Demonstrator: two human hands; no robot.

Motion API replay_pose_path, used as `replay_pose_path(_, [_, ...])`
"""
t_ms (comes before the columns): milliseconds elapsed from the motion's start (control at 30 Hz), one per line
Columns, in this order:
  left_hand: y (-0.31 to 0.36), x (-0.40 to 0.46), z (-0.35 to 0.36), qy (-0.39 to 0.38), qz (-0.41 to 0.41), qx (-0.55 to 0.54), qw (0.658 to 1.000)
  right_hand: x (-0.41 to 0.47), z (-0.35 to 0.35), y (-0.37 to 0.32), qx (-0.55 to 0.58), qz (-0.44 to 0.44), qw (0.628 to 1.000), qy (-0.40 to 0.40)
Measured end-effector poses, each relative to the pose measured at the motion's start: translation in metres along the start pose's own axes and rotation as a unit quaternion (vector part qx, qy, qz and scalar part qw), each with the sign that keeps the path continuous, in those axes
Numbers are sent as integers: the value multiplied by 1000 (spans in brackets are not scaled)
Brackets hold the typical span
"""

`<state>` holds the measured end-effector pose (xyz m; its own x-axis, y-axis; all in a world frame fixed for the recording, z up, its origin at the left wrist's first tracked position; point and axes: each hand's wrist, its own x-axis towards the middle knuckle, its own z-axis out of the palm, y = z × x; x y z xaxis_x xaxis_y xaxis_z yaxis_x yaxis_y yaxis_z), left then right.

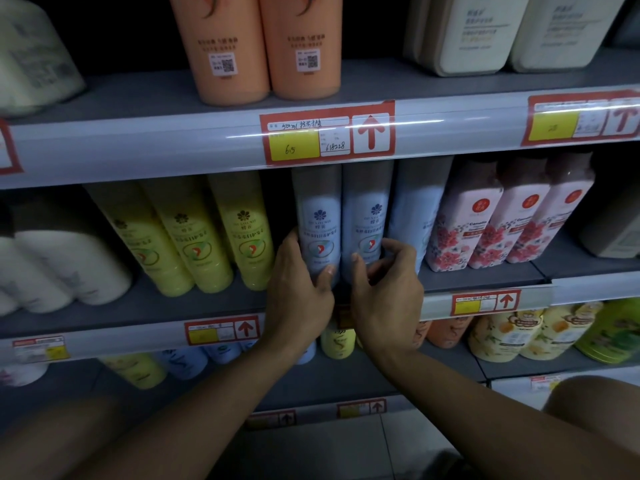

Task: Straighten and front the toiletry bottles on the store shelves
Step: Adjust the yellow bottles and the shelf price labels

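Left hand: I have my left hand wrapped round the lower part of the left pale blue bottle, fingers curled behind its left side, thumb across the front near the base.
Right hand: my right hand holds the right pale blue bottle low down, thumb on its front, fingers curled round its right side.
Blue bottles: both stand upright on the middle shelf, touching each other, labels facing me; a third blue bottle stands just beside them on the right.
Neighbours: three yellow bottles lean to the left of my hands; three floral pink bottles sit to the right.
Upper shelf: two orange bottles stand side by side above a red price tag.
Lower shelf: more bottles there, partly hidden by my forearms.
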<state>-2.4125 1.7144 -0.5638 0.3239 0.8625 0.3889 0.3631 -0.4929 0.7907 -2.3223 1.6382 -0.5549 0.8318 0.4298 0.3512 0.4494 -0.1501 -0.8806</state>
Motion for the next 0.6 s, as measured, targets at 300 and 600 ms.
replay_pose_path(300, [3, -7, -18, -31, 0, 123, 992, 0, -16, 6, -13, -37, 999, -6])
replay_pose_path(600, [16, -10, -51, -81, 1, 193, 978, 12, -58, -10, -27, -20, 999, -41])
